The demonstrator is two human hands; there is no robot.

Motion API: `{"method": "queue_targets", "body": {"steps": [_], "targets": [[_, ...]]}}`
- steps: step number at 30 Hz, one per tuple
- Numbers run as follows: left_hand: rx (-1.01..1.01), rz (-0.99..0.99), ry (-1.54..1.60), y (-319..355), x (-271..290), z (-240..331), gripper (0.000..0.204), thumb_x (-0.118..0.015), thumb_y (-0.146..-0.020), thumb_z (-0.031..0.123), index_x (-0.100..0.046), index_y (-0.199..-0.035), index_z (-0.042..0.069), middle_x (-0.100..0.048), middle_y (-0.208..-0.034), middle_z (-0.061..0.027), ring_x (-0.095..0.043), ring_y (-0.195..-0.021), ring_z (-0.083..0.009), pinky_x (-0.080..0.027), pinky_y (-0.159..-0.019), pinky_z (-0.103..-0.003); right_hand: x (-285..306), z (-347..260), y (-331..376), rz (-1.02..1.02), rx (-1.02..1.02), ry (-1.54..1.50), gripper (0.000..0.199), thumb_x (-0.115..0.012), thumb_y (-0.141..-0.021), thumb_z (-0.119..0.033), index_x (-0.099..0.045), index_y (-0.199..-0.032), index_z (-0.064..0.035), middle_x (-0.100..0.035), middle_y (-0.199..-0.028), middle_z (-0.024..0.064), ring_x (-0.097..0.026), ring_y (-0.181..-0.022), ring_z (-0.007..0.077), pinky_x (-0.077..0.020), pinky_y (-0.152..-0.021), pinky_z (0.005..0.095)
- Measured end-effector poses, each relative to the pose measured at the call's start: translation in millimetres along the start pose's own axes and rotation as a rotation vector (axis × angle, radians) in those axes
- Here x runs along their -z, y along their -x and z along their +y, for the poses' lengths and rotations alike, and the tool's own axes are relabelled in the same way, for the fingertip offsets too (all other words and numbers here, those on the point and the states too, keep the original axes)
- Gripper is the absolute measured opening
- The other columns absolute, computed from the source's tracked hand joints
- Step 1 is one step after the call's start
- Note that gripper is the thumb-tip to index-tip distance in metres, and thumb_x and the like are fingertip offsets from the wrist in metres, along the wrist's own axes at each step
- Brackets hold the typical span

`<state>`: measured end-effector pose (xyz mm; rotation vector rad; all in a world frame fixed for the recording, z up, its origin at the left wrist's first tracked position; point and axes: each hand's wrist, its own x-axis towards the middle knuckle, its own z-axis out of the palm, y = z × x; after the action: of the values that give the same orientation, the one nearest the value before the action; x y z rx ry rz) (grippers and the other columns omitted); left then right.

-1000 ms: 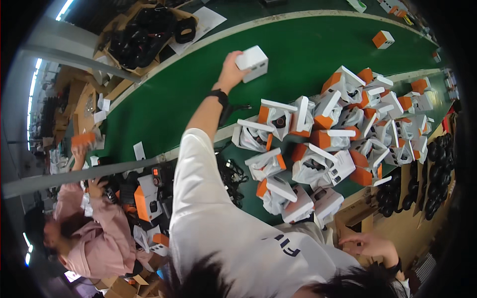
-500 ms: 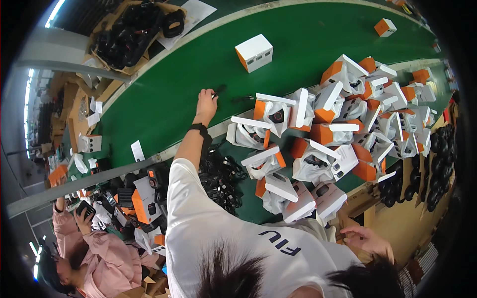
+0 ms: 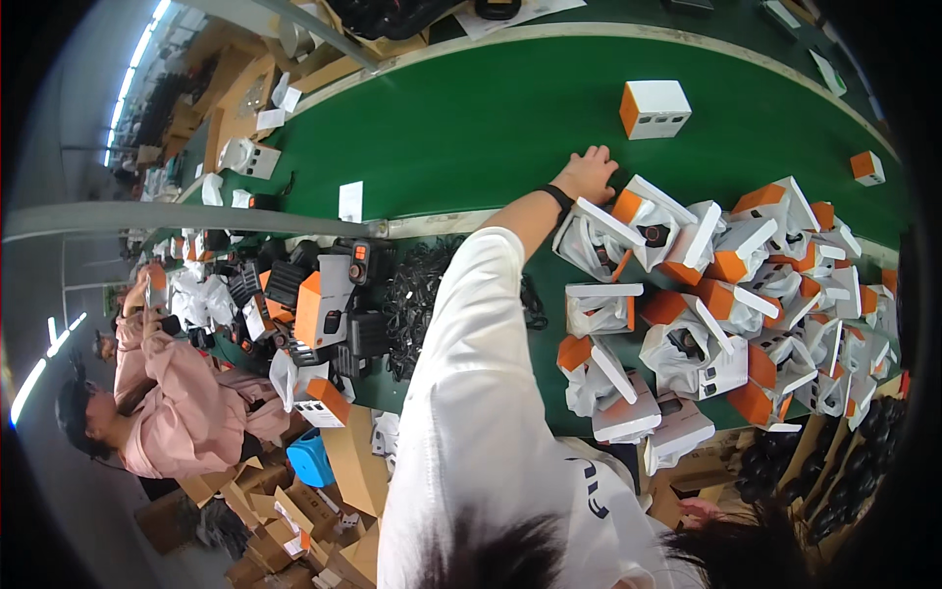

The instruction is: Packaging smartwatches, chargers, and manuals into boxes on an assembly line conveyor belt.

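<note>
Green belt [image 3: 442, 128] is the biggest surface, curving across the top. Edges: pale far rail [image 3: 471, 44], pale near strip [image 3: 422, 228]; the left arm reaches over the strip. Open room: belt between the white card [image 3: 350, 201] and the left wrist, plus the stretch up to the far rail. Right of the hand it's tighter, boxes crowd the near edge. Grey metal bar [image 3: 196, 219] cuts across on the left, well apart from the hand.

Hands well apart from each other. Left hand [image 3: 587, 174] is over the belt, palm down, fingers bent and a little spread. Dark item [image 3: 618, 178] is right at its fingertips, next to the open boxes; can't tell if it's gripped or just beside. Right hand [image 3: 699, 510] is low by the body, blurred and mostly behind hair; grip can't be told.

Containers: brown carton [image 3: 358, 461] below the bench, blue bin [image 3: 310, 457] just left of it. On the bench [image 3: 549, 368], a packed cluster of white-and-orange open boxes [image 3: 601, 240], flaps up, white bags inside, dark devices showing in some. Closed box [image 3: 655, 108] sits on the belt beyond the left hand; smaller closed carton [image 3: 867, 168] far right.
</note>
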<state>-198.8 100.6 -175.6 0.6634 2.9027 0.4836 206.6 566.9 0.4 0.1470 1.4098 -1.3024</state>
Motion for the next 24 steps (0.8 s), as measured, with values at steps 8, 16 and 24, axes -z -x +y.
{"method": "queue_targets", "body": {"steps": [8, 16, 24], "targets": [[0.075, 0.071, -0.131, -12.9, -12.2, -21.2, 0.035, -0.057, -0.079, 0.036, -0.057, -0.097, 0.006, -0.05, -0.101, -0.0109, -0.049, -0.098, -0.0267, -0.044, -0.074, -0.046, 315.3, 295.5, 197.7, -0.051, 0.057, 0.107, 0.042, -0.053, -0.082, -0.001, -0.04, -0.122, -0.0076, -0.045, -0.121, 0.0074, -0.049, -0.105, 0.0184, -0.0404, -0.087, 0.0311], [0.355, 0.074, 0.271, 9.6, 20.0, -10.4, 0.023, -0.047, -0.083, 0.017, -0.048, -0.099, 0.001, -0.06, -0.093, -0.021, -0.058, -0.088, -0.034, -0.047, -0.077, -0.042, 385.6, 331.5, 102.8, -0.187, 0.149, 0.017, 0.041, -0.053, -0.082, 0.0, -0.041, -0.121, -0.0077, -0.047, -0.119, 0.0073, -0.05, -0.103, 0.0178, -0.0415, -0.085, 0.0301], [0.117, 0.056, 0.109, -5.2, -15.8, -4.2, 0.046, -0.062, -0.072, 0.043, -0.054, -0.102, 0.01, -0.059, -0.096, -0.0106, -0.057, -0.093, -0.0271, -0.042, -0.08, -0.04, 449.9, 233.3, 176.4, -0.238, 0.176, 0.034, 0.04, -0.054, -0.081, 0.0, -0.042, -0.119, -0.0078, -0.049, -0.117, 0.0072, -0.052, -0.1, 0.0171, -0.0428, -0.082, 0.029]]}}
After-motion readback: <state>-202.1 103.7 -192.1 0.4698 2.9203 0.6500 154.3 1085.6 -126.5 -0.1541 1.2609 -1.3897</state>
